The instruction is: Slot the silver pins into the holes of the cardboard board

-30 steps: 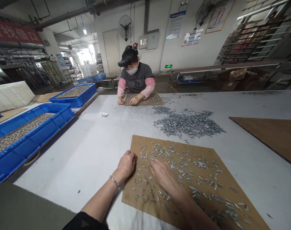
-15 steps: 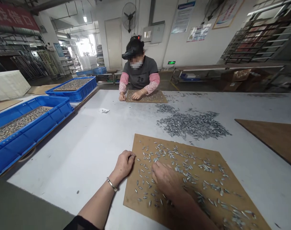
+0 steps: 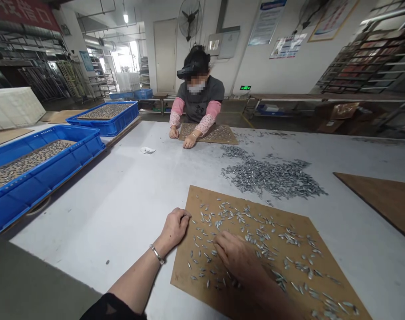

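Note:
A brown board (image 3: 289, 226) lies on the white table in front of me, strewn with small silvery spindle-shaped pieces (image 3: 264, 235). My left hand (image 3: 175, 226) wears a bracelet and rests at the board's left edge, its fingers curled against it. Over the left part of the board, my right hand (image 3: 234, 253) is closed with its fingertips low among the pieces. What those fingertips hold, if anything, is hidden. Toward the board's left side the pieces lie spaced apart; elsewhere they lie in loose clusters.
Beyond the board is a large pile of silvery pieces (image 3: 272, 175). Across the table a co-worker (image 3: 198, 98) bends over another covered board (image 3: 215, 133). Blue crates (image 3: 85, 138) with filled boards stand at left. A dark brown panel (image 3: 382, 195) lies at right.
My view has shifted slightly. My right hand has moved a little toward me over the board; my left hand stays at its edge. The co-worker's one hand has moved off their board onto the table.

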`<action>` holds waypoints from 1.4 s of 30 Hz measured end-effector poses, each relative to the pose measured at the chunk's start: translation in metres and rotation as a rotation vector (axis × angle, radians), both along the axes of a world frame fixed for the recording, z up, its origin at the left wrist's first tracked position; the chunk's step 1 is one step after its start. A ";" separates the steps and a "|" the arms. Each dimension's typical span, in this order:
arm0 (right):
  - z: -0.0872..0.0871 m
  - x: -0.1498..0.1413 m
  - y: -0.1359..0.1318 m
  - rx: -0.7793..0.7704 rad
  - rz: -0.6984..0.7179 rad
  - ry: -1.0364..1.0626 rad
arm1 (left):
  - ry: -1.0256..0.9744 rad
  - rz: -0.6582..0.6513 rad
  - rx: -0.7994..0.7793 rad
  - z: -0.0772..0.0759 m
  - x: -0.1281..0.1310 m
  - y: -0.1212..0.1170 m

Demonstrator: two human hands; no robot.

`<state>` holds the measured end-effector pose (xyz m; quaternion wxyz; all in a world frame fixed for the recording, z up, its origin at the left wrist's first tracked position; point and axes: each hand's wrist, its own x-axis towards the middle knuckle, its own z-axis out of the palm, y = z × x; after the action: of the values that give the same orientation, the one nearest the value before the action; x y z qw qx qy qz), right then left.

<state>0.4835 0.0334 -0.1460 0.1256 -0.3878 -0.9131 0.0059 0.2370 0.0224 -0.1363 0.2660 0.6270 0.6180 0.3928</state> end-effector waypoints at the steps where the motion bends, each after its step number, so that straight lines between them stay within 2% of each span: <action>1: 0.001 0.000 0.000 -0.029 -0.008 0.009 | -0.004 -0.001 0.002 0.000 0.000 0.000; 5: 0.002 0.002 0.005 -0.128 -0.063 0.038 | -0.002 -0.004 0.005 -0.001 0.000 0.000; 9: -0.001 -0.001 0.009 -0.157 -0.077 0.034 | -0.004 -0.005 0.006 -0.003 -0.001 0.001; 14: -0.004 -0.006 0.011 -0.205 -0.179 0.082 | -0.011 -0.002 0.007 -0.006 -0.001 0.002; 19: 0.004 -0.002 0.025 -0.300 -0.152 0.144 | -0.021 0.004 -0.002 -0.006 0.000 0.002; 23: 0.008 -0.008 0.035 -0.313 -0.127 0.040 | -0.016 0.000 -0.007 -0.005 -0.001 0.003; 28: 0.010 -0.018 0.038 -0.317 -0.180 0.010 | -0.008 0.001 -0.008 -0.006 -0.001 0.003; 32: 0.017 -0.024 0.036 -0.314 -0.103 0.073 | -0.009 -0.002 -0.008 -0.006 -0.001 0.003; 36: 0.023 -0.035 0.038 -0.309 0.019 0.009 | -0.015 -0.011 -0.004 -0.003 0.000 0.003; 39: 0.021 -0.041 0.042 -0.310 0.014 -0.060 | -0.022 -0.018 -0.015 0.001 0.002 0.001; 42: 0.015 -0.043 0.043 -0.242 0.002 -0.101 | 0.005 -0.076 -0.022 0.004 0.004 -0.003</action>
<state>0.4410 0.0763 -0.1311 0.0317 -0.3991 -0.9112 0.0965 0.2410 0.0196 -0.1326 0.2860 0.6482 0.5986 0.3738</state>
